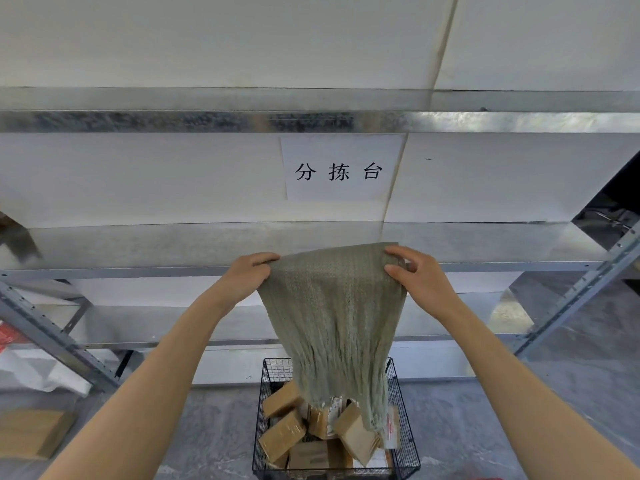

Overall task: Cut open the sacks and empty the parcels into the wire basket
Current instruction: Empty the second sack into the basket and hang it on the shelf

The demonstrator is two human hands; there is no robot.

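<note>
A grey-green woven sack point(334, 317) hangs upside down, its closed end held up high and its open mouth dangling into the black wire basket point(265, 379) on the floor. My left hand point(247, 275) grips the sack's top left corner. My right hand point(420, 275) grips the top right corner. Several brown cardboard parcels point(282, 434) taped with clear tape lie jumbled in the basket under the sack's mouth. The sack looks limp and flat.
Metal shelving point(138, 268) stands right behind the basket, with a paper sign point(339, 168) on the white wall above. A flat cardboard box point(31, 434) lies on the floor at left, white plastic bags point(41, 368) beside it. A slanted shelf upright point(581, 289) rises at right.
</note>
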